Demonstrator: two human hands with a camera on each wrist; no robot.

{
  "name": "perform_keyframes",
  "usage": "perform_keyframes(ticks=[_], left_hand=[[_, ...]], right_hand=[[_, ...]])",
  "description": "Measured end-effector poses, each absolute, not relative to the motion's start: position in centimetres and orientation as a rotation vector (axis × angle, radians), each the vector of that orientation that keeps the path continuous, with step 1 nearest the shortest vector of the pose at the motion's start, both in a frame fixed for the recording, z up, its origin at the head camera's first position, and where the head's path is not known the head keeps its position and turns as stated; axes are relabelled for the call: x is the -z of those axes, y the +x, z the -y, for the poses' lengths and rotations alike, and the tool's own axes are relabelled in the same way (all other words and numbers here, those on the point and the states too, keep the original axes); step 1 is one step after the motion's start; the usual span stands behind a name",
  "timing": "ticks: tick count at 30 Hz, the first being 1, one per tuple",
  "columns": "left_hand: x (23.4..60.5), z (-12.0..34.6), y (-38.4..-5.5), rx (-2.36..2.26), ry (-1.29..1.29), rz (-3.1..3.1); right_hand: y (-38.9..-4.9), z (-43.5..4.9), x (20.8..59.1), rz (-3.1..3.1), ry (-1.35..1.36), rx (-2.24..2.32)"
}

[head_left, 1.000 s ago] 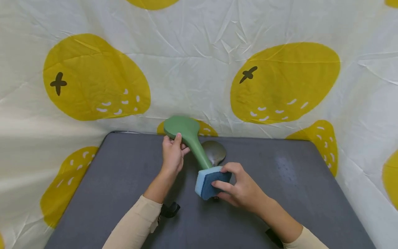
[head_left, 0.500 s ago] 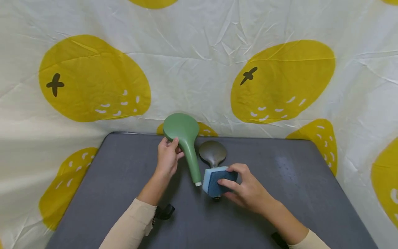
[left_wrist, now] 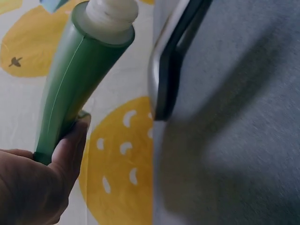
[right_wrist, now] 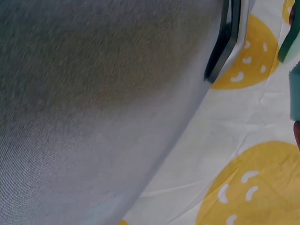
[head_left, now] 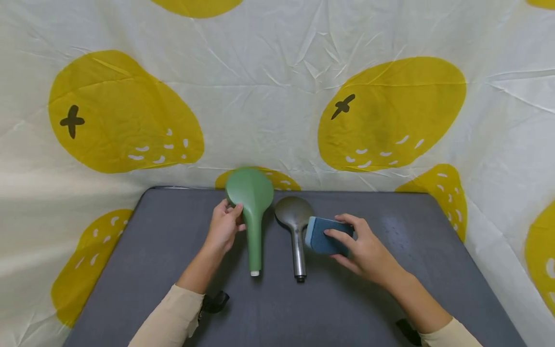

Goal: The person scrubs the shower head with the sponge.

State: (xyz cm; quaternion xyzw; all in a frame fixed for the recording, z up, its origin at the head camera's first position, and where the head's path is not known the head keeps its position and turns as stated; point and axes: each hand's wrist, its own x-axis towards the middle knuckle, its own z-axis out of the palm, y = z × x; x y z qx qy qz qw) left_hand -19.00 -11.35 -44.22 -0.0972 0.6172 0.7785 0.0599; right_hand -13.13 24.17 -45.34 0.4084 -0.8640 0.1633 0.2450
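Observation:
My left hand (head_left: 224, 226) pinches a green shower head (head_left: 251, 195) by the edge of its round head, thumb on the front. Its handle points down toward me and ends in a white threaded tip, seen close in the left wrist view, where the green handle (left_wrist: 70, 79) hangs above the table. A blue sponge (head_left: 327, 236), light on one side and dark on the other, is gripped between the thumb and fingers of my right hand (head_left: 364, 246). Between the hands a grey metallic shower head (head_left: 295, 212) lies on the table, handle toward me. Only a sliver of the sponge (right_wrist: 295, 93) shows in the right wrist view.
The dark grey table (head_left: 368, 299) stretches under both hands. Behind it and at both sides hangs a white curtain (head_left: 260, 111) printed with yellow lemons, close against the table's far edge.
The green shower head has swung away from the sponge, its handle now hanging nearly straight down. The right hand has moved the sponge to the right, uncovering the grey shower head's handle.

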Motion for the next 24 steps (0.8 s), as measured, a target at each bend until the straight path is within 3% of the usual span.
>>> perform_keyframes(ticks=[24], left_hand=[[49.0, 14.4, -18.6, -1.980, -0.320, -2.077]], right_hand=[[-14.7, -29.0, 45.7, 2.592, 0.734, -0.369]])
